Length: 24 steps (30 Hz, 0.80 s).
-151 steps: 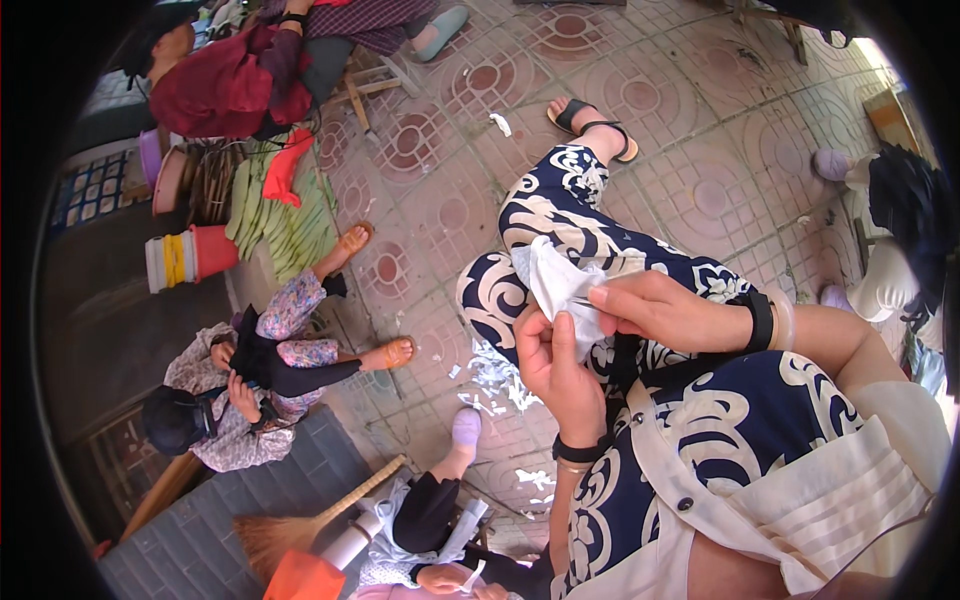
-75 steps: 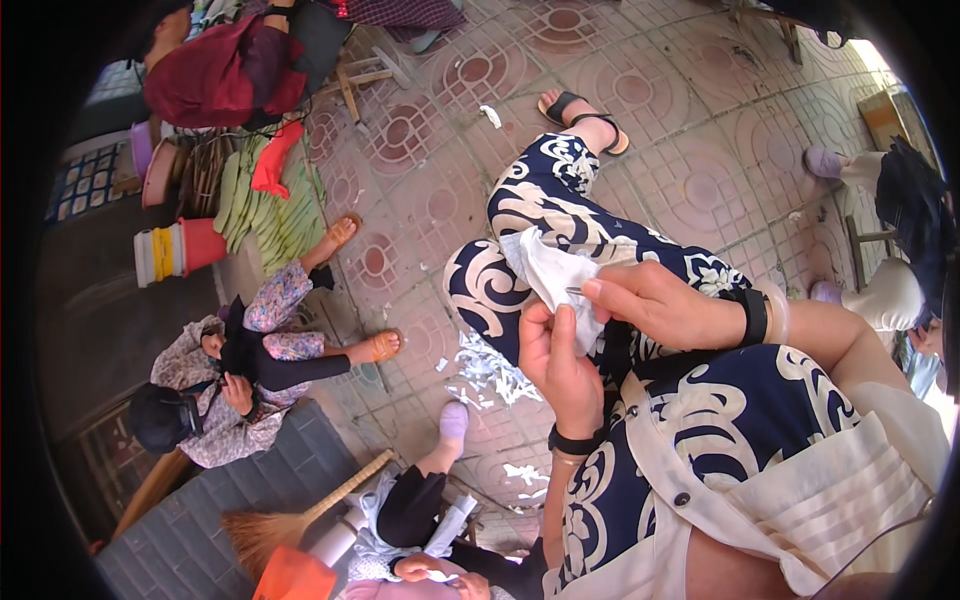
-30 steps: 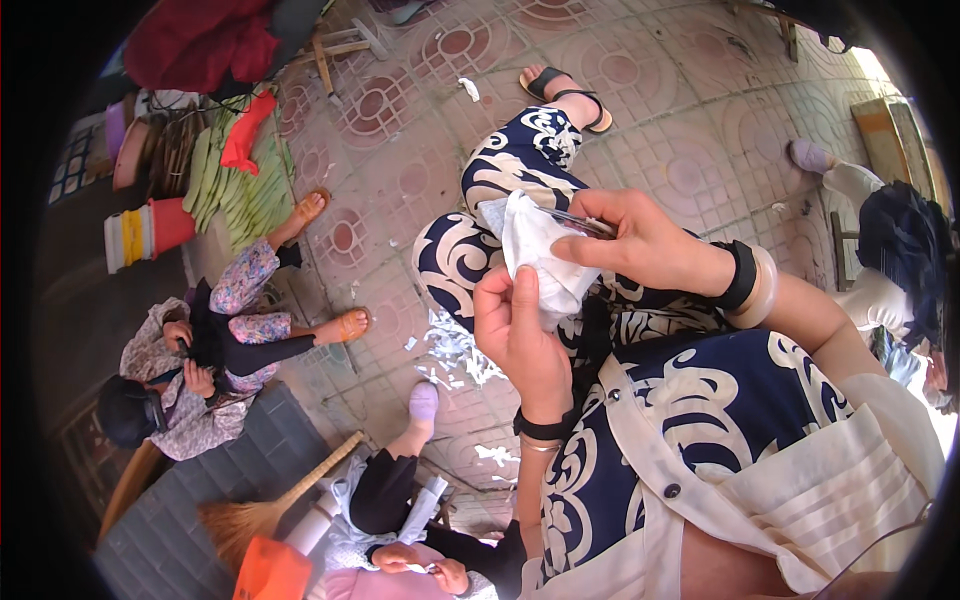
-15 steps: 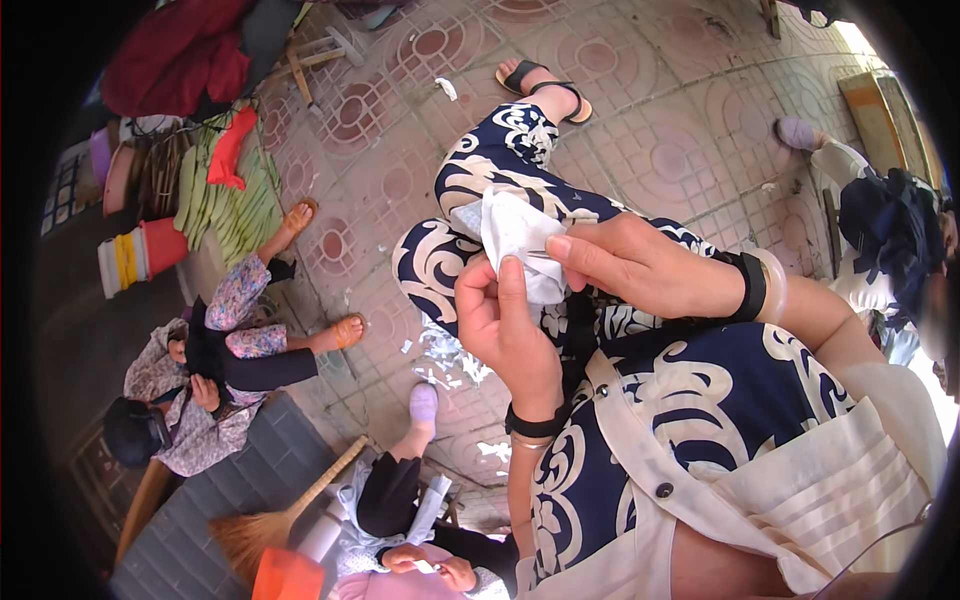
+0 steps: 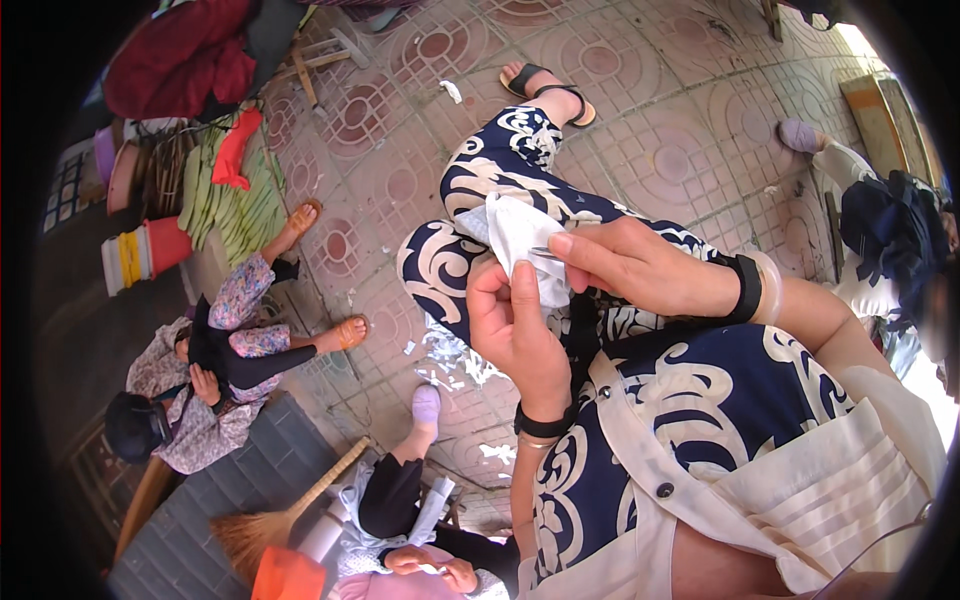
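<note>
A piece of white cloth [image 5: 518, 228] is held above my knees, over dark blue trousers with a cream scroll pattern. My left hand [image 5: 520, 325] pinches its lower edge between thumb and curled fingers. From the right, my right hand [image 5: 635, 265] grips a slim silver metal tool [image 5: 543, 250] between thumb and fingers. Its tip lies against the cloth near my left thumb. Most of the tool is hidden in my fingers, so its kind cannot be made out. A greyish flap shows at the cloth's left edge.
White scraps [image 5: 455, 355] litter the tiled floor below my hands. At left sits a person in a dark cap [image 5: 135, 428]; another person's hands [image 5: 430, 568] show at the bottom. A straw broom [image 5: 265, 530], orange container [image 5: 288, 577] and long green vegetables [image 5: 225, 190] are on the left.
My left hand and the cloth have shifted slightly to the right, closer to my right hand. Both grips stay the same, and more of the metal tip shows over the cloth.
</note>
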Each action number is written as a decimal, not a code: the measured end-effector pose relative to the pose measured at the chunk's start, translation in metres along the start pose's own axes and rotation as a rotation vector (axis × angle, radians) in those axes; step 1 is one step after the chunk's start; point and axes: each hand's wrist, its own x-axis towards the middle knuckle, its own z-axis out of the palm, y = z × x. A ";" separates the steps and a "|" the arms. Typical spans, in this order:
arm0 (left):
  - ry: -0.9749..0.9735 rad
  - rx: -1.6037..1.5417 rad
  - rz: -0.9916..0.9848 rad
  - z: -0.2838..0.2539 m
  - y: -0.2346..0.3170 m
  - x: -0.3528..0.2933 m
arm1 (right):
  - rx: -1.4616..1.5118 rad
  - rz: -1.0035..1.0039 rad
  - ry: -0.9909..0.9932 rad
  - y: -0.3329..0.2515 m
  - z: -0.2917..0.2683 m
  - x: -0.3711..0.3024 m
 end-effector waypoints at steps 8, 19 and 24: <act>-0.031 0.012 0.019 -0.002 -0.002 -0.003 | 0.024 0.036 0.000 0.001 0.003 0.000; 0.026 -0.034 0.006 -0.007 -0.007 -0.004 | 0.256 -0.017 0.235 0.010 -0.006 0.011; 0.066 -0.146 -0.034 -0.005 -0.005 -0.002 | 0.157 -0.084 0.154 0.023 -0.013 0.016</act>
